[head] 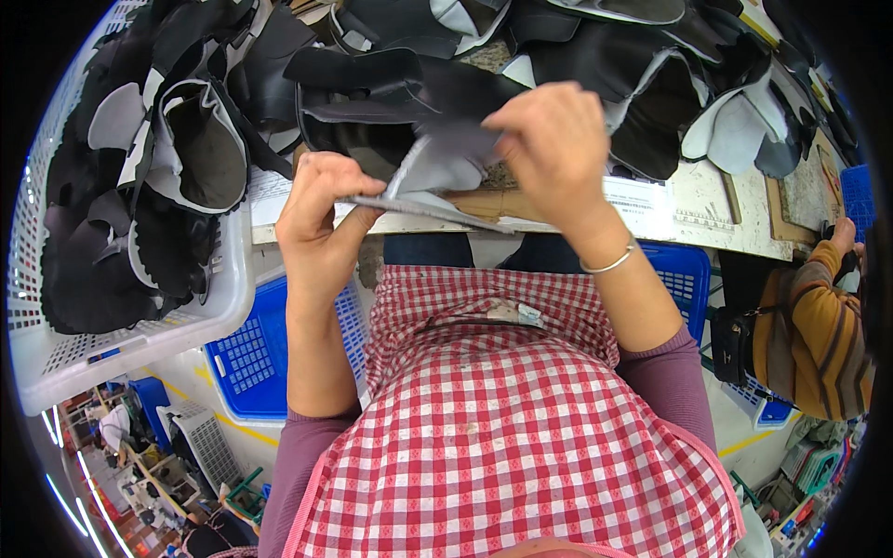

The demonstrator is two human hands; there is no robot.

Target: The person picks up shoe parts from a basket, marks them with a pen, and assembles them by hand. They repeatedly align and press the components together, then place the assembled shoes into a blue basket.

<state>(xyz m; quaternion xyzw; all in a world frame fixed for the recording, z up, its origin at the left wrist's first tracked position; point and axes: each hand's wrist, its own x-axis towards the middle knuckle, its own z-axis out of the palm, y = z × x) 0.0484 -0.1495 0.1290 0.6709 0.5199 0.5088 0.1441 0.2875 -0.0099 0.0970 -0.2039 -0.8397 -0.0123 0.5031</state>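
Observation:
My left hand (pixel 324 202) pinches the edge of a leather shoe-upper piece (pixel 446 164) between thumb and fingers. The piece is folded, with a pale grey lining side showing and a thin edge turned towards me. It is held just above the front of the worktable (pixel 704 199). My right hand (pixel 551 150) is blurred, its fingers curled beside the upper end of that piece. Whether those fingers grip it cannot be told. Directly behind the piece lies a black leather upper (pixel 377 87), partly hidden by it.
More black uppers with grey lining (pixel 656 104) are heaped along the table. At left, a white plastic basket (pixel 234 279) is full of them. Printed papers (pixel 638 202) lie on the table. Blue crates (pixel 258 349) stand below. At far right is another person (pixel 813 328).

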